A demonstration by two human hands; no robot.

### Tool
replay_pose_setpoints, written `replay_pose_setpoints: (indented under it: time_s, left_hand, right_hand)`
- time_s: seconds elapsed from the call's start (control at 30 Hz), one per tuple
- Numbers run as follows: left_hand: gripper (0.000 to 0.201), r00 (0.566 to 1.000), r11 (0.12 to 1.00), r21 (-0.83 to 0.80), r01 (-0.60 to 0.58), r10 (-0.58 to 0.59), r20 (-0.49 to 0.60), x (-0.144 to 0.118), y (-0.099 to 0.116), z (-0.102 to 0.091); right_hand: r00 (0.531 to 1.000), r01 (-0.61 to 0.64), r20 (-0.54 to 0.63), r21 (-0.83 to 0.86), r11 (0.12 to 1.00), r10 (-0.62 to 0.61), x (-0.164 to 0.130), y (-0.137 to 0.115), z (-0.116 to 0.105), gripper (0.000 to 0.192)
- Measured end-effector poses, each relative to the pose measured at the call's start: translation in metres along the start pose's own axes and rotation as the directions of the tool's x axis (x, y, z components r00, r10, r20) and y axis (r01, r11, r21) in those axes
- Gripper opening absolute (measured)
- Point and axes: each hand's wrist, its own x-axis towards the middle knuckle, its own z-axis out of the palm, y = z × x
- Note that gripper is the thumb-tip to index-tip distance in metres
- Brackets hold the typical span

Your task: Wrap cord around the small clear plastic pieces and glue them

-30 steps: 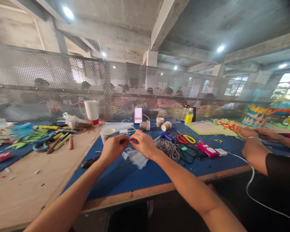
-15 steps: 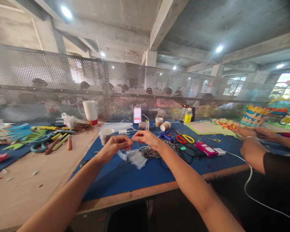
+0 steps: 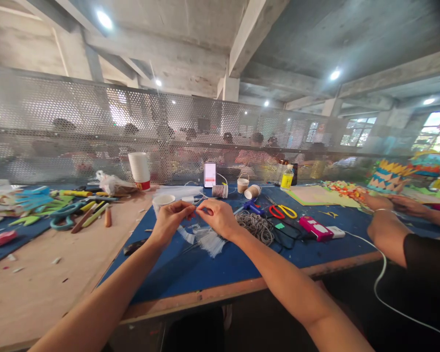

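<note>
My left hand [image 3: 171, 220] and my right hand [image 3: 220, 217] meet above the blue mat [image 3: 176, 278], fingertips almost touching. Both are closed in a pinch; whatever lies between the fingers is too small to make out. Beneath them a bundle of white, translucent strips [image 3: 210, 243] is spread on the mat. A tangled heap of grey cord [image 3: 258, 229] lies just right of my right hand. Behind my left hand stands a paper cup [image 3: 164, 200], partly hidden by it. Past my fingers, a spool [image 3: 220, 190] lies near an upright phone [image 3: 210, 175].
Red-and-yellow-handled scissors [image 3: 283, 211], a blue glue gun [image 3: 253, 207] and a magenta box [image 3: 315, 229] lie to the right. Stacked paper cups [image 3: 139, 171] and teal scissors [image 3: 64, 216] are at left. Another person's arm [image 3: 388, 234] reaches in at right. A perforated metal screen [image 3: 183, 112] stands behind.
My hands have moved slightly lower, the left turning and covering more of the paper cup. More grey cord shows beside my right hand. The whole view has shifted a little.
</note>
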Motion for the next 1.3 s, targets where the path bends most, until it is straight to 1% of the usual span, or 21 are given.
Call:
replay_pose_setpoints:
  time_s: [0.07, 0.13, 0.23, 0.3, 0.4, 0.47, 0.57, 0.63, 0.73, 0.8, 0.87, 0.97, 1.13, 1.3]
  left_hand:
    - [0.021, 1.000, 0.999, -0.033, 0.025, -0.025, -0.008, 0.000, 0.000, 0.000]
    - [0.021, 0.997, 0.992, -0.095, 0.081, -0.082, -0.005, 0.000, 0.000, -0.001]
    - [0.023, 0.988, 0.973, -0.173, 0.152, -0.154, 0.002, 0.002, -0.002, -0.002]
    - [0.023, 0.987, 0.968, -0.193, 0.161, -0.163, 0.004, 0.003, -0.002, -0.002]
    - [0.022, 0.991, 0.973, -0.191, 0.128, -0.133, -0.013, 0.002, 0.000, -0.001]
    - [0.021, 0.994, 0.983, -0.163, 0.089, -0.097, -0.040, 0.001, 0.002, 0.000]
    - [0.020, 0.997, 0.996, -0.084, 0.015, -0.022, -0.079, 0.000, 0.006, 0.001]
    - [0.020, 0.996, 0.999, -0.022, -0.028, 0.027, -0.080, -0.001, 0.006, 0.002]
    - [0.022, 0.996, 0.996, 0.069, -0.060, 0.064, -0.058, -0.002, 0.005, 0.003]
    - [0.023, 0.997, 0.992, 0.108, -0.059, 0.064, -0.050, -0.002, 0.004, 0.003]
    - [0.024, 0.998, 0.991, 0.123, -0.048, 0.054, -0.043, -0.003, 0.004, 0.004]
    - [0.023, 0.999, 0.993, 0.119, -0.026, 0.028, -0.018, -0.003, 0.006, 0.004]
    - [0.022, 0.999, 0.998, 0.058, 0.033, -0.034, 0.025, -0.001, 0.007, 0.002]
    - [0.022, 0.989, 0.990, -0.040, 0.132, -0.128, 0.080, 0.001, 0.003, -0.001]
  right_hand:
    - [0.998, 0.055, -0.002, -0.083, 0.995, -0.056, -0.001, -0.003, 0.000, 0.014]
    - [0.998, 0.067, 0.017, -0.122, 0.990, -0.065, -0.002, -0.004, 0.000, 0.014]
    - [0.998, 0.054, 0.032, -0.110, 0.992, -0.051, -0.003, -0.002, 0.001, 0.013]
    - [0.999, 0.029, 0.026, -0.060, 0.998, -0.028, -0.003, -0.001, 0.002, 0.013]
    - [0.999, -0.022, 0.025, 0.078, 0.997, 0.020, -0.002, 0.002, 0.004, 0.016]
    - [0.998, -0.057, 0.026, 0.164, 0.985, 0.054, 0.000, 0.003, 0.005, 0.020]
    - [0.987, -0.140, -0.041, 0.227, 0.964, 0.153, 0.003, 0.004, 0.003, 0.028]
    - [0.972, -0.202, -0.065, 0.263, 0.943, 0.226, 0.004, 0.006, 0.001, 0.033]
    - [0.961, -0.263, 0.019, 0.351, 0.899, 0.274, 0.005, 0.011, 0.000, 0.039]
    - [0.958, -0.284, 0.070, 0.402, 0.871, 0.280, 0.006, 0.015, 0.002, 0.038]
    - [0.957, -0.288, 0.086, 0.430, 0.856, 0.279, 0.007, 0.018, 0.003, 0.035]
    - [0.962, -0.272, 0.082, 0.413, 0.869, 0.262, 0.007, 0.018, 0.003, 0.031]
    - [0.972, -0.234, 0.055, 0.299, 0.925, 0.228, 0.006, 0.007, -0.005, 0.023]
    - [0.983, -0.181, 0.019, 0.207, 0.961, 0.181, 0.006, 0.004, -0.007, 0.019]
